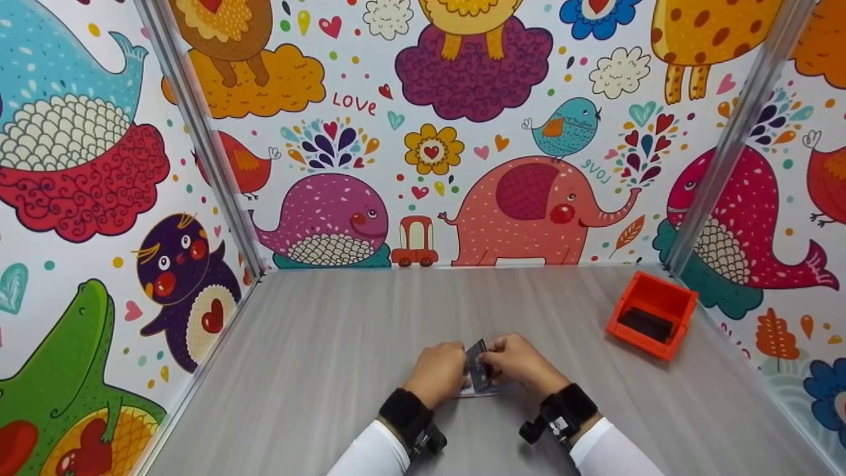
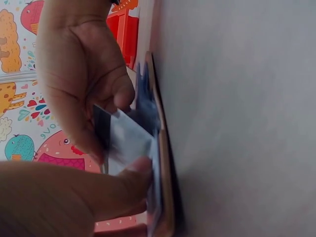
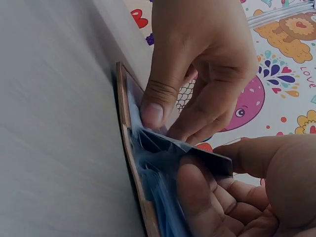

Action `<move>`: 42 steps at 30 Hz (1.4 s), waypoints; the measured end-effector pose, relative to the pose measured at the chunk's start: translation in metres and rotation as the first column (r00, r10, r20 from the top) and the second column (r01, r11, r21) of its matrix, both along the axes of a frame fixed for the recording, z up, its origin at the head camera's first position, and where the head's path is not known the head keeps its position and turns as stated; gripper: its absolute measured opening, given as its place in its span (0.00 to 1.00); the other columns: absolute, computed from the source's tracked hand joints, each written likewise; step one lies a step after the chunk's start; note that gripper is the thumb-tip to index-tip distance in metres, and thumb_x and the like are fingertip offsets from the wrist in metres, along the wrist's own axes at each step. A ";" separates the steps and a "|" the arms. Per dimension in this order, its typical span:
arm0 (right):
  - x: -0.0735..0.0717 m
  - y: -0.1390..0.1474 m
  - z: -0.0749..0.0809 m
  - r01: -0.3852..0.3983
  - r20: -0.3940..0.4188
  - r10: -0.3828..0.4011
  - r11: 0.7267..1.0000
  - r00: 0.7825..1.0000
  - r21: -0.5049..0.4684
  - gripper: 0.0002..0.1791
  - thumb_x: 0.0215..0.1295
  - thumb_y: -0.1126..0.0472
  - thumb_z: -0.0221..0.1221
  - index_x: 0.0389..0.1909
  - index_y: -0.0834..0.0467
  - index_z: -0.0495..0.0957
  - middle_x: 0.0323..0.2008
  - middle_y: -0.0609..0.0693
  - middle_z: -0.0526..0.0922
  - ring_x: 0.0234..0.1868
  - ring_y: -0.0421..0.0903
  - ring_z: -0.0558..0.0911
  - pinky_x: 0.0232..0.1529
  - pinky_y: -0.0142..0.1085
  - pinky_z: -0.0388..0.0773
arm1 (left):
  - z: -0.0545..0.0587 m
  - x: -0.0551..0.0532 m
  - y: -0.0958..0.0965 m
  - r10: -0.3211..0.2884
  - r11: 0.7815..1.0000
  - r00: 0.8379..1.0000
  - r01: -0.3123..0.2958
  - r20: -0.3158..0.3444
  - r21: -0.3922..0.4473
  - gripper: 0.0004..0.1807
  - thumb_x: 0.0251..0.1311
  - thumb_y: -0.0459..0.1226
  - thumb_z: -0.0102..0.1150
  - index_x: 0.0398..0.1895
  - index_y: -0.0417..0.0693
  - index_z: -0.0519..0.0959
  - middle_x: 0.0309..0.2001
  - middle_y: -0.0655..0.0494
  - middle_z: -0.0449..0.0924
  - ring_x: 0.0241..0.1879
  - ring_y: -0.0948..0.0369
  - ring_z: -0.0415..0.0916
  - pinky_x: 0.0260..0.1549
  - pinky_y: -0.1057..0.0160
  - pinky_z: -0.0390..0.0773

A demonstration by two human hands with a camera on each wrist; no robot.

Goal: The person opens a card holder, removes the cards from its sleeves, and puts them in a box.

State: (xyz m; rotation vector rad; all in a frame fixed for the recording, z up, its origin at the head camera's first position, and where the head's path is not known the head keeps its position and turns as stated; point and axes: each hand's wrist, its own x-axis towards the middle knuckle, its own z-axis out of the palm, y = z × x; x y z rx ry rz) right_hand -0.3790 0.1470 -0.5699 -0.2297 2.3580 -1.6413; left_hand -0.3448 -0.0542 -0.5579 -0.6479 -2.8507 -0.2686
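Observation:
A card holder (image 3: pixel 122 101) with a brown cover and several clear bluish plastic sleeves (image 3: pixel 163 192) lies opened on the table. A dark card (image 1: pixel 477 363) stands tilted above it. The card (image 3: pixel 215 163) seems to sit partly in a clear sleeve (image 2: pixel 129 138); how deep I cannot tell. My right hand (image 1: pixel 523 362) pinches the card's outer end between thumb and fingers. My left hand (image 1: pixel 437 371) pinches the sleeve near the holder, its thumb (image 2: pixel 140 170) lying on the plastic. In the head view the hands hide most of the holder.
An orange bin (image 1: pixel 687 311) stands at the right of the grey table (image 1: pixel 317 344), with a dark flat item (image 1: pixel 646 324) inside. Walls printed with cartoon animals close off the back and both sides. Each wrist wears a black strap with a small camera.

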 end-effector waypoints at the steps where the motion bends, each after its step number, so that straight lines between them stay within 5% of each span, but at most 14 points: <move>1: 0.000 0.001 0.001 0.008 -0.011 -0.008 1.000 1.000 0.009 0.07 0.74 0.66 0.68 0.36 0.66 0.87 0.24 0.45 0.82 0.22 0.38 0.80 0.24 0.29 0.81 | 0.000 0.000 0.000 0.002 1.000 1.000 -0.002 0.002 0.003 0.17 0.53 0.44 0.88 0.32 0.50 0.85 0.34 0.56 0.87 0.36 0.53 0.89 0.37 0.53 0.87; 9: -0.007 0.019 0.017 0.102 -0.144 -0.083 0.986 0.986 0.129 0.05 0.71 0.66 0.67 0.36 0.64 0.89 0.25 0.45 0.82 0.22 0.39 0.77 0.22 0.33 0.78 | 0.000 0.001 -0.002 -0.016 1.000 1.000 0.016 -0.005 0.004 0.15 0.52 0.44 0.88 0.29 0.53 0.86 0.33 0.58 0.86 0.35 0.54 0.88 0.35 0.53 0.86; 15: -0.017 0.041 0.031 0.239 -0.296 -0.171 0.948 0.940 0.211 0.06 0.72 0.66 0.69 0.41 0.65 0.91 0.31 0.48 0.89 0.31 0.39 0.82 0.35 0.33 0.82 | 0.001 0.003 -0.003 -0.019 1.000 1.000 0.020 -0.019 0.012 0.15 0.51 0.44 0.88 0.28 0.53 0.86 0.31 0.58 0.86 0.34 0.53 0.88 0.33 0.53 0.86; 21: -0.025 0.077 0.044 0.338 -0.391 -0.204 0.888 0.897 0.313 0.09 0.78 0.64 0.66 0.45 0.66 0.90 0.34 0.54 0.88 0.34 0.48 0.80 0.38 0.39 0.78 | -0.001 0.002 -0.003 -0.016 1.000 1.000 0.017 -0.016 0.018 0.15 0.52 0.44 0.87 0.27 0.53 0.85 0.31 0.58 0.85 0.33 0.54 0.87 0.33 0.53 0.85; 24: -0.027 0.096 0.051 0.368 -0.375 -0.228 0.858 0.899 0.359 0.17 0.82 0.61 0.62 0.60 0.68 0.88 0.48 0.64 0.91 0.43 0.55 0.84 0.50 0.49 0.86 | -0.002 0.001 -0.003 -0.012 1.000 1.000 0.012 -0.006 0.015 0.15 0.53 0.44 0.87 0.27 0.52 0.85 0.31 0.58 0.84 0.33 0.54 0.87 0.33 0.53 0.85; 28: -0.028 0.123 0.059 0.420 -0.382 -0.270 0.817 0.884 0.395 0.24 0.85 0.60 0.58 0.72 0.70 0.80 0.63 0.71 0.87 0.54 0.63 0.84 0.65 0.63 0.83 | -0.002 0.001 -0.002 -0.008 1.000 1.000 0.008 -0.001 0.008 0.15 0.54 0.44 0.87 0.27 0.53 0.85 0.31 0.57 0.84 0.34 0.54 0.87 0.34 0.53 0.85; 34: -0.027 0.163 0.063 0.512 -0.370 -0.373 0.746 0.851 0.426 0.24 0.86 0.60 0.59 0.72 0.70 0.80 0.58 0.71 0.86 0.49 0.65 0.84 0.55 0.59 0.86 | -0.001 0.001 0.000 -0.001 1.000 1.000 0.001 0.023 0.017 0.14 0.53 0.43 0.87 0.28 0.52 0.85 0.31 0.57 0.84 0.34 0.55 0.86 0.34 0.54 0.85; 42: -0.023 0.200 0.060 0.656 -0.416 -0.511 0.642 0.752 0.398 0.20 0.82 0.64 0.59 0.68 0.66 0.84 0.63 0.71 0.88 0.59 0.71 0.83 0.72 0.68 0.75 | 0.001 0.001 0.000 0.005 1.000 0.999 -0.006 0.036 0.027 0.15 0.53 0.43 0.87 0.29 0.53 0.85 0.32 0.58 0.84 0.34 0.55 0.86 0.36 0.54 0.86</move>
